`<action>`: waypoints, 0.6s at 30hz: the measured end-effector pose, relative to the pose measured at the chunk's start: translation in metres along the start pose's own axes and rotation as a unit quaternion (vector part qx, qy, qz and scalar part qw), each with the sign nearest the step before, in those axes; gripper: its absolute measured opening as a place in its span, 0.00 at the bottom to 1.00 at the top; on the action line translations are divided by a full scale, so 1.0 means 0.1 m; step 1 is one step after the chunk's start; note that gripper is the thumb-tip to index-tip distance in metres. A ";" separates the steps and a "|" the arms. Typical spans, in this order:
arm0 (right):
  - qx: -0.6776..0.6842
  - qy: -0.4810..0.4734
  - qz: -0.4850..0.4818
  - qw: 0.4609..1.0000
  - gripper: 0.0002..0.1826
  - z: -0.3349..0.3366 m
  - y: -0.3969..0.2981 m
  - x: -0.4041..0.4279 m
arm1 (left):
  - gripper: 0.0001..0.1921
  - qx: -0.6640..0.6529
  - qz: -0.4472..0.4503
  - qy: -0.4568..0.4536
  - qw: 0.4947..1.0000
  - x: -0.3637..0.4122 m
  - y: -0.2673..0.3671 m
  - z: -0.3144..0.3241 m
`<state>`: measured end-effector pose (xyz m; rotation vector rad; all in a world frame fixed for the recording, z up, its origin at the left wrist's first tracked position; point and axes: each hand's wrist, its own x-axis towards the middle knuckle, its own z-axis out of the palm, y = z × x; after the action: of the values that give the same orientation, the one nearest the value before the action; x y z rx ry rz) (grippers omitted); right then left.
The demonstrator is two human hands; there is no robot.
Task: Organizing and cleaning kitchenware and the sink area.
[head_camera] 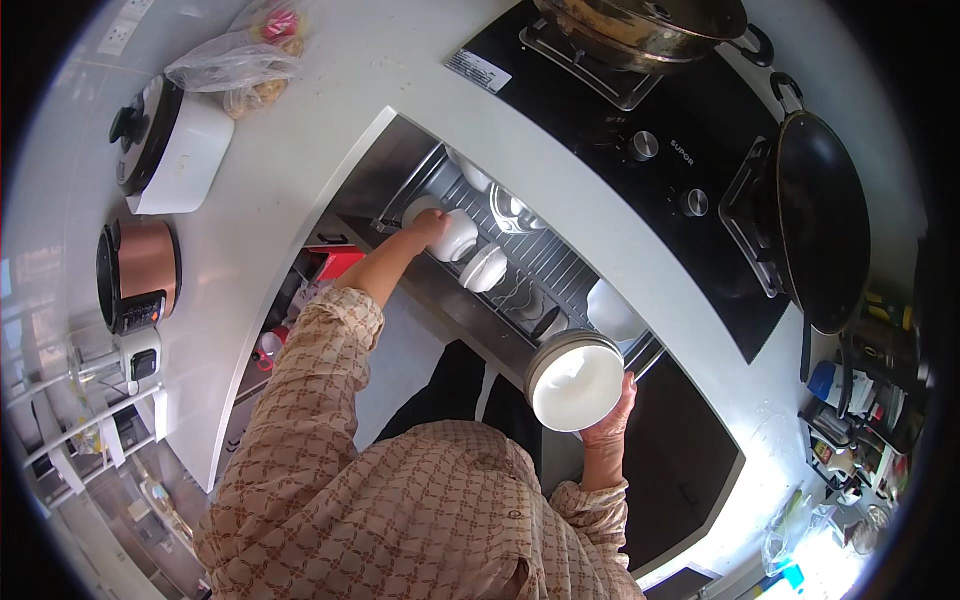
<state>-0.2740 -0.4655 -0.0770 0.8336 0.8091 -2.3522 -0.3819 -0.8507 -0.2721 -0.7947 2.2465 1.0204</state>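
My right hand (616,420) grips a stack of white bowls (577,386) from below, its open side facing up beside the drawer's near edge. Inside the pulled-out dish drawer, my left hand (432,227) is on a white bowl (456,235) that lies tilted in the wire rack (551,259). The left fingers are partly hidden, so whether they grip it is unclear. Next to that bowl stand smaller white bowls (484,268). A shiny metal container (516,210) sits farther back, and a large white dish (613,311) rests toward the right end. One dark-lined cup (551,325) is near the stack.
Above the drawer, a light countertop (360,71) carries a black gas hob (600,124) with a large pan (645,34) and a black wok (825,225). Along the left are a white cooker (191,154), a copper-coloured cooker (146,266) and plastic bags (240,67). An opened drawer (330,262) holds red items.
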 end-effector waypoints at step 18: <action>0.009 0.021 0.004 1.000 0.34 -0.05 0.00 0.10 | 0.19 0.042 0.004 0.015 0.999 0.10 -0.05 0.22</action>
<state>-0.2782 -0.4645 -0.0871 0.8956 0.8007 -2.3447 -0.3796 -0.8387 -0.2937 -0.7702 2.3044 0.9163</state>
